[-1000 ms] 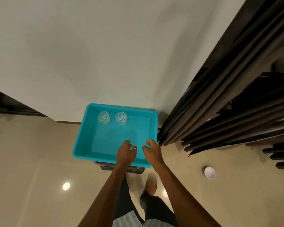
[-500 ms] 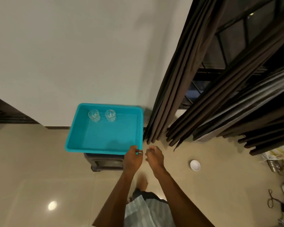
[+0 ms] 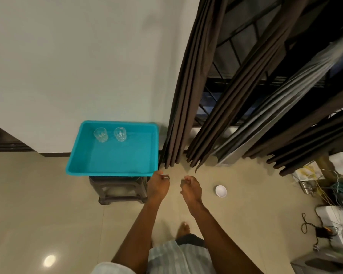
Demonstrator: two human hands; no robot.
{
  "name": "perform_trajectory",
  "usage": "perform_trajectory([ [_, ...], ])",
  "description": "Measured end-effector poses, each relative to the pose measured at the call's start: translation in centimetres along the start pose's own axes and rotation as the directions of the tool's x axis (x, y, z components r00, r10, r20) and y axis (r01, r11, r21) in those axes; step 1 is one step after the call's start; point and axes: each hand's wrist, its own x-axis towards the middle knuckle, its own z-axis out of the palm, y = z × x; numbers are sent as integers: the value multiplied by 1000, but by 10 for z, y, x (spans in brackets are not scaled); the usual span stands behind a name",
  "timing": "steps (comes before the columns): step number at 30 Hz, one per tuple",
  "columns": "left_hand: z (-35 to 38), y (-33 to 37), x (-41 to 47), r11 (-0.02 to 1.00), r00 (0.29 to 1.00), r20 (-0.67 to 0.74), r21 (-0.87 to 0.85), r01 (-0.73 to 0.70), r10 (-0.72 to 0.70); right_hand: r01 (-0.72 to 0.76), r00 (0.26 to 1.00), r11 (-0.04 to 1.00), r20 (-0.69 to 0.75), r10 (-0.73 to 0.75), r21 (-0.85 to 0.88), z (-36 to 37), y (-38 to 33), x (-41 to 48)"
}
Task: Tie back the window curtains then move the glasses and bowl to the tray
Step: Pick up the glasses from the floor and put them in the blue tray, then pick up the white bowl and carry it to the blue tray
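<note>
A teal tray (image 3: pixel 73 169) sits on a dark stool against the wall. Two clear glasses (image 3: pixel 100 134) (image 3: pixel 120 134) stand upright side by side at its far edge. A small white bowl (image 3: pixel 221 191) rests on the floor to the right. My left hand (image 3: pixel 158 184), wearing a ring, hovers just off the tray's front right corner with loosely curled fingers, holding nothing. My right hand (image 3: pixel 190 187) hangs beside it, also loosely curled and empty, left of the bowl. Dark brown curtains (image 3: pixel 186 95) hang in gathered bunches over the window.
The dark stool (image 3: pixel 121 188) stands under the tray. A window grille (image 3: pixel 226 60) shows between the curtain bunches. Cables and white boxes (image 3: pixel 333 210) clutter the floor at the right. My bare foot (image 3: pixel 183 230) is on the beige tile floor below my hands.
Both hands have pulled back from over the tray's front part to just past its front right corner. The view has swung right, so the bowl and window show more fully.
</note>
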Motion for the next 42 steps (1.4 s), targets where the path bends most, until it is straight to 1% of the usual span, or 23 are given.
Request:
perform_trajectory([
  [2, 8, 8, -2, 999, 999, -9, -8, -38, 38, -12, 1000, 1000, 2, 12, 12, -12, 4, 3],
  [5, 28, 24, -8, 992, 992, -34, 46, -117, 118, -25, 1000, 999, 2, 25, 38, -34, 10, 11],
  [8, 64, 40, -18, 991, 992, -27, 56, -123, 124, -34, 999, 997, -11, 35, 70, -66, 19, 25],
  [11, 115, 53, -24, 990, 992, 0, 50, -128, 128, -48, 999, 994, -16, 50, 94, -105, 32, 46],
  [14, 175, 66, -27, 991, 993, -26, 71, -113, 115, -62, 998, 994, 5, 61, 88, -153, 46, 73],
  [17, 246, 81, -33, 995, 997, -47, 81, -50, 54, -78, 997, 993, 24, 76, 86, -211, 61, 109],
  [20, 313, 95, -44, 987, 998, -54, 156, 23, -14, -98, 995, 987, 36, 94, 128, -268, 69, 145],
  [23, 356, 107, -53, 969, 999, -17, 243, 51, -48, -129, 991, 983, 46, 124, 133, -314, 73, 167],
  [26, 380, 123, -55, 954, 997, 45, 296, 41, -57, -143, 989, 983, 53, 137, 119, -345, 76, 181],
  [28, 391, 129, -50, 954, 995, 51, 291, 72, -91, -158, 987, 980, 56, 152, 118, -357, 76, 190],
  [32, 403, 136, -40, 962, 983, 82, 233, 140, -163, -192, 981, 979, 55, 188, 73, -373, 73, 207],
  [35, 411, 138, -29, 969, 974, 109, 173, 178, -198, -163, 985, 987, 54, 162, 9, -379, 65, 220],
  [38, 420, 140, -19, 966, 963, 161, 175, 188, -217, -158, 986, 987, 55, 159, -20, -383, 59, 232],
  [40, 428, 138, -9, 960, 955, 197, 216, 178, -222, -139, 987, 987, 73, 145, -83, -384, 57, 243],
  [42, 433, 136, 1, 949, 949, 218, 269, 164, -226, -113, 986, 974, 102, 135, -197, -384, 57, 255],
])
